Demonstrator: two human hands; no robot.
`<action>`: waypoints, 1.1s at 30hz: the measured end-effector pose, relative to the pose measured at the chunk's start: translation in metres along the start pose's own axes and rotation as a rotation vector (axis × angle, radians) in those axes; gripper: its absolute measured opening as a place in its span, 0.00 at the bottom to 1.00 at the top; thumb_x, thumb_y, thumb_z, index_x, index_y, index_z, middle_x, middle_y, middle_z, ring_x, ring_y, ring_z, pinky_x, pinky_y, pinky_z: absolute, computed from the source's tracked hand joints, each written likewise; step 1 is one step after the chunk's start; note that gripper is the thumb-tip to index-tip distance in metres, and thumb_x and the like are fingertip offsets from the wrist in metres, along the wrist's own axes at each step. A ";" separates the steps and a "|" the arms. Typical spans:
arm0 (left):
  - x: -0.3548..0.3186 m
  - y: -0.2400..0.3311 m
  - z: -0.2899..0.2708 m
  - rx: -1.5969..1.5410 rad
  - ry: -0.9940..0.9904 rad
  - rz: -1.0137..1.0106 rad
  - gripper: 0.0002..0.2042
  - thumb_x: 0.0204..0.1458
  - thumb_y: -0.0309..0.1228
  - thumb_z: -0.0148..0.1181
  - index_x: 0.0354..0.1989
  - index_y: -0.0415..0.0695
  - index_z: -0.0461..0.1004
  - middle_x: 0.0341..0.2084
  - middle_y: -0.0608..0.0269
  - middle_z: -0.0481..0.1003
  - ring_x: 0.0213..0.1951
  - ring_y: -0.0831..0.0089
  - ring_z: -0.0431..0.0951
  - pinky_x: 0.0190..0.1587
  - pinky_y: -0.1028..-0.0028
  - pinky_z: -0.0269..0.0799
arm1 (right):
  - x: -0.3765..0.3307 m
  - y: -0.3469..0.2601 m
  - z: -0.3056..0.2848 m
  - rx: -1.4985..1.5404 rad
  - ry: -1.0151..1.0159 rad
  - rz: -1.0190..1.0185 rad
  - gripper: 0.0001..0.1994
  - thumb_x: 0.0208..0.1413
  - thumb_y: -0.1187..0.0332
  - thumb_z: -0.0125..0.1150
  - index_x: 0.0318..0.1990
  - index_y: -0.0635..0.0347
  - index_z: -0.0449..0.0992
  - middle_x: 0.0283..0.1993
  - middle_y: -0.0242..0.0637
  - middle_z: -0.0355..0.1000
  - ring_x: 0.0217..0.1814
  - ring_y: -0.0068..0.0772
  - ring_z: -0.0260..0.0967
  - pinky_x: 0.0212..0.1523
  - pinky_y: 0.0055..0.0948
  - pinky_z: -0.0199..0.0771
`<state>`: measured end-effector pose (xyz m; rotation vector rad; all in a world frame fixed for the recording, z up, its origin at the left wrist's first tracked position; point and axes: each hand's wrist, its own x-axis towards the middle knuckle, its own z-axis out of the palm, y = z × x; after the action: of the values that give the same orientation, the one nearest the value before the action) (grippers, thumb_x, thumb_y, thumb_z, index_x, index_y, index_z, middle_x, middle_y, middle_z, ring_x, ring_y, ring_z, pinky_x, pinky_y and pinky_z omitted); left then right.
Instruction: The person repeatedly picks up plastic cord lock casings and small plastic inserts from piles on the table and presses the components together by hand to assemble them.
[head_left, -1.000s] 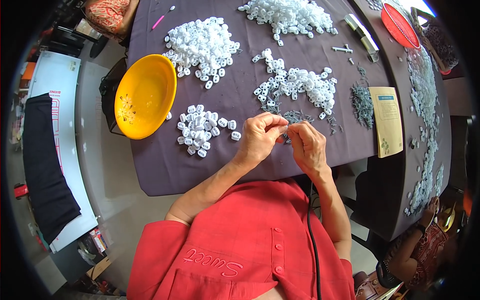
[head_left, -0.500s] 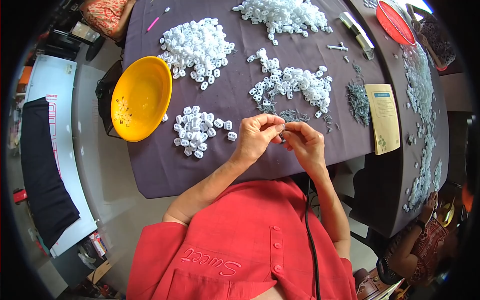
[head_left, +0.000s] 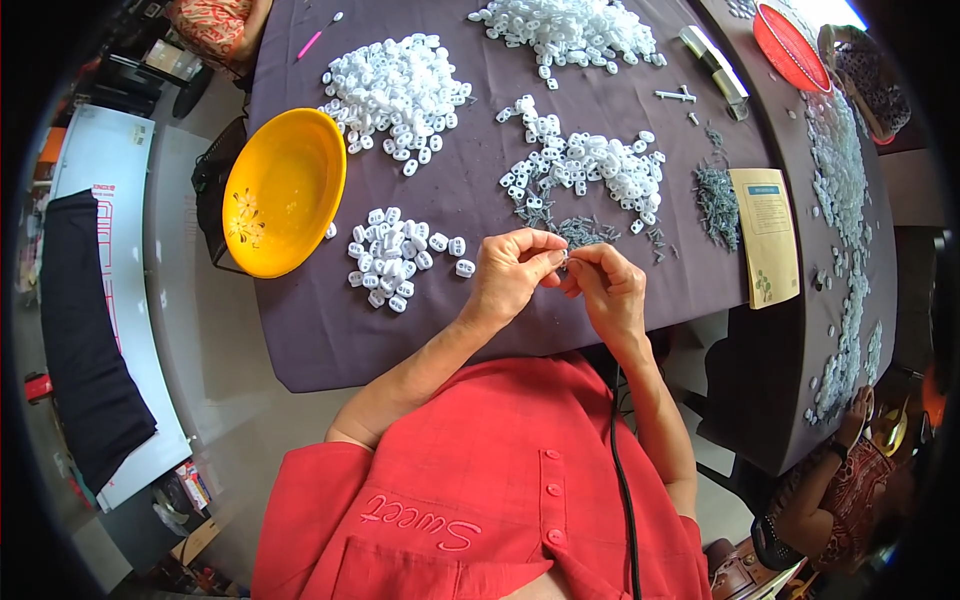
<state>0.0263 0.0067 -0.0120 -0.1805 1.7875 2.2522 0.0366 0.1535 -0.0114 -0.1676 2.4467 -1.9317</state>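
Note:
My left hand [head_left: 510,280] and my right hand [head_left: 614,292] meet over the near part of the table, fingertips almost touching. A small white plastic piece [head_left: 565,256] shows at the tip of my left hand's pinch. My right thumb and forefinger are closed right against it; what they grip is hidden. Just beyond the hands lie small grey pins [head_left: 585,232] and a spread of white two-holed pieces [head_left: 600,170]. To the left is a smaller heap of white oval pieces [head_left: 388,258], with a few lying apart beside it.
A yellow bowl [head_left: 285,195] stands tilted at the left edge. Larger white heaps [head_left: 395,95] lie farther back. On the right are a grey pin pile [head_left: 717,208], a tan packet [head_left: 767,238] and a red basket [head_left: 790,48]. Other people sit around the tables.
Both hands stay at the same spot, with only a slight shift of the right fingers at the small piece. The view has tilted very slightly.

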 end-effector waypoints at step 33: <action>-0.006 0.001 0.001 0.090 0.047 -0.014 0.05 0.47 0.22 0.58 0.33 0.35 0.75 0.22 0.65 0.75 0.21 0.82 0.73 0.24 0.85 0.69 | -0.001 0.001 -0.005 -0.028 -0.067 0.049 0.04 0.49 0.80 0.53 0.32 0.65 0.72 0.24 0.31 0.70 0.25 0.18 0.67 0.25 0.18 0.68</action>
<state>0.0315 0.0064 -0.0098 -0.2292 1.9007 2.1699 0.0369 0.1587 -0.0114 -0.1683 2.4127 -1.8425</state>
